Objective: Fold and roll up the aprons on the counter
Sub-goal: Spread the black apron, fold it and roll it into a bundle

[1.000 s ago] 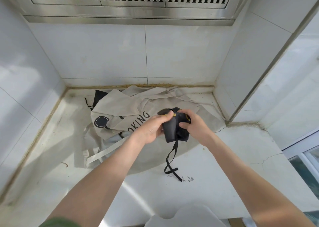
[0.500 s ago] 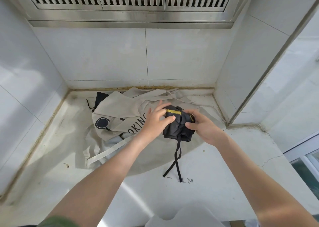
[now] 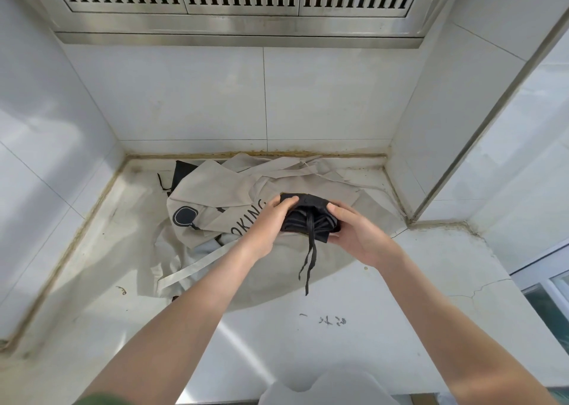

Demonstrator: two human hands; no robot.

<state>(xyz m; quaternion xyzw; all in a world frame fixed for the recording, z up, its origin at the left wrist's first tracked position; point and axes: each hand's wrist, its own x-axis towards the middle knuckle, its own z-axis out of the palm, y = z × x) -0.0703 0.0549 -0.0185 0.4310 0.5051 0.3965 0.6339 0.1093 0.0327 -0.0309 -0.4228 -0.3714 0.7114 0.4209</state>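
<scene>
Far left: white counter, with a bit of black cloth at the back, peeking out from under a tan apron in a crumpled heap. Curls the left hand over the left end of a rolled black apron, fingers close together on top. Holds the roll just above the tan heap. Lets two thin black straps hang down from its middle. Grips the right end with the right hand, fingers curled round it.

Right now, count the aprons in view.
3: black rolled fabric apron held by left hand and right hand; beige printed cloth apron spread beneath; black cloth corner peeking out back left. More may hide underneath.
</scene>
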